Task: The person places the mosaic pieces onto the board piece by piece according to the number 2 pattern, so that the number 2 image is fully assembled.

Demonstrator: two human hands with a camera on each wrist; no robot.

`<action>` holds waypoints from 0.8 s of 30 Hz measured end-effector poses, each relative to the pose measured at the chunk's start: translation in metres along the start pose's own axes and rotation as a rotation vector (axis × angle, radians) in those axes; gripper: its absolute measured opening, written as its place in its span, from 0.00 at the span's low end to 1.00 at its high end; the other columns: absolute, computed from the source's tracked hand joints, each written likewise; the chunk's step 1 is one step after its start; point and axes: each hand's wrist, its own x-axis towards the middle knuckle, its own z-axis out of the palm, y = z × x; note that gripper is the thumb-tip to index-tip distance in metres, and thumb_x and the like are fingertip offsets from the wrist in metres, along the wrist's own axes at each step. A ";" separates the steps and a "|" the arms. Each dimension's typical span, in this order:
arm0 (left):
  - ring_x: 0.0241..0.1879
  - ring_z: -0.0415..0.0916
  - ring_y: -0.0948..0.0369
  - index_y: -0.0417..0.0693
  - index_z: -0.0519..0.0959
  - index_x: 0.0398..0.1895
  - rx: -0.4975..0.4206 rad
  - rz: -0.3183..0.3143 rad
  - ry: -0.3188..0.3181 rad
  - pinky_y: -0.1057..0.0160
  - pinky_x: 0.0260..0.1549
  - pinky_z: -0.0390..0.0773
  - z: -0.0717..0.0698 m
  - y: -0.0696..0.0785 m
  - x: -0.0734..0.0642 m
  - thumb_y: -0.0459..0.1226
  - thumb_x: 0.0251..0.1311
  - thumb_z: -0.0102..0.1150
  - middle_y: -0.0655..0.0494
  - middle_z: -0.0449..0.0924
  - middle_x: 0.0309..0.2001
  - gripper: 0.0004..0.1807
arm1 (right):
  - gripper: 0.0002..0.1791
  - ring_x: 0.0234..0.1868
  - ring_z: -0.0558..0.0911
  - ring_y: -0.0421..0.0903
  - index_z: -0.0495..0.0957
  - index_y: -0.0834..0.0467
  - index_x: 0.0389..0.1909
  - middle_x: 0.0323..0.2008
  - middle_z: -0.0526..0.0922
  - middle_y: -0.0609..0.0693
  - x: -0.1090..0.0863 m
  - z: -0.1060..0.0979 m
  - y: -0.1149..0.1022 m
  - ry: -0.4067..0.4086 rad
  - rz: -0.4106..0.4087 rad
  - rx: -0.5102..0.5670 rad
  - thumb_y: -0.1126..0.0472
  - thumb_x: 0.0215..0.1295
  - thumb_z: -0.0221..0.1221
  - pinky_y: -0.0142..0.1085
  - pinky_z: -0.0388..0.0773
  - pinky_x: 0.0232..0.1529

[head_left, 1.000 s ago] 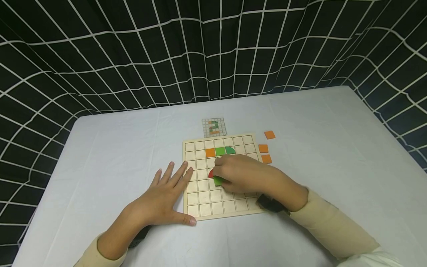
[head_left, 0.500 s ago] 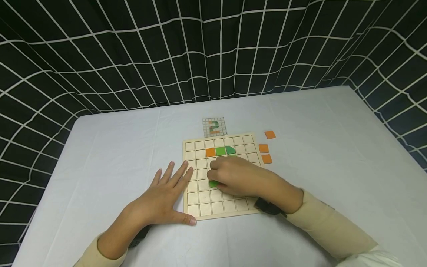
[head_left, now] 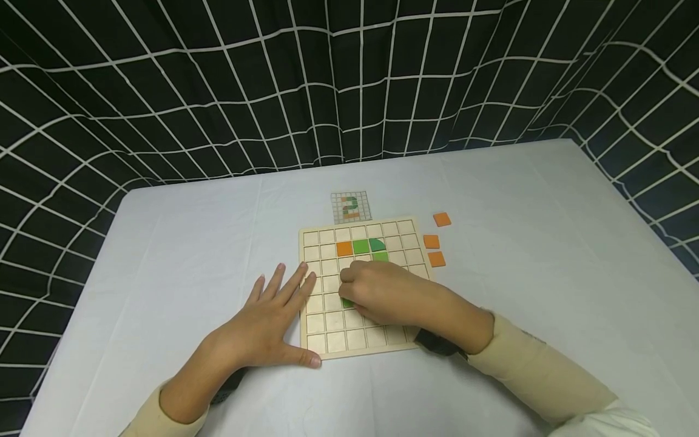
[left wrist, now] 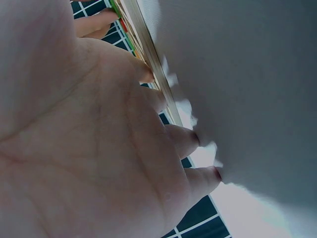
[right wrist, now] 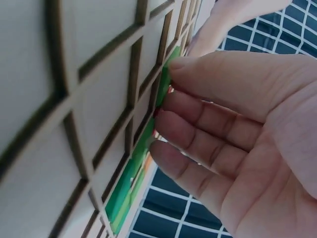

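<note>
My left hand [head_left: 253, 331] lies with its fingers spread, fingertips on the left edge of a pale wooden grid board [head_left: 335, 343]. Over the middle of the board, my right hand [head_left: 384, 291] pinches a green square tile [head_left: 347, 303], which is mostly covered by the fingers. In the right wrist view the thumb tip is at the green tile [right wrist: 162, 84], and the fingertips are beside it, over a mostly hidden red tile. Farther up the board sit an orange square [head_left: 344, 249], a green square [head_left: 361, 246], a dark green quarter-round tile [head_left: 377, 244] and a light green tile [head_left: 380, 257].
Behind the board lies a small grid card [head_left: 351, 207] printed with a coloured figure 2. To the board's right are three loose orange tiles [head_left: 431, 241]. A white cloth [head_left: 218, 224] covers the table; a dark curtain with white grid lines [head_left: 349, 91] hangs behind.
My right hand has shifted slightly left and toward me, bringing the green tile left, under the red tile's place. The light green tile has come into view above it. My left hand stays put.
</note>
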 end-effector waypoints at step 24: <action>0.77 0.29 0.40 0.47 0.45 0.82 -0.012 -0.001 -0.005 0.32 0.69 0.37 -0.001 0.000 0.001 0.76 0.42 0.62 0.49 0.35 0.81 0.71 | 0.11 0.21 0.66 0.45 0.71 0.56 0.22 0.18 0.67 0.47 -0.052 -0.045 0.071 -0.319 0.678 0.129 0.74 0.56 0.56 0.36 0.61 0.23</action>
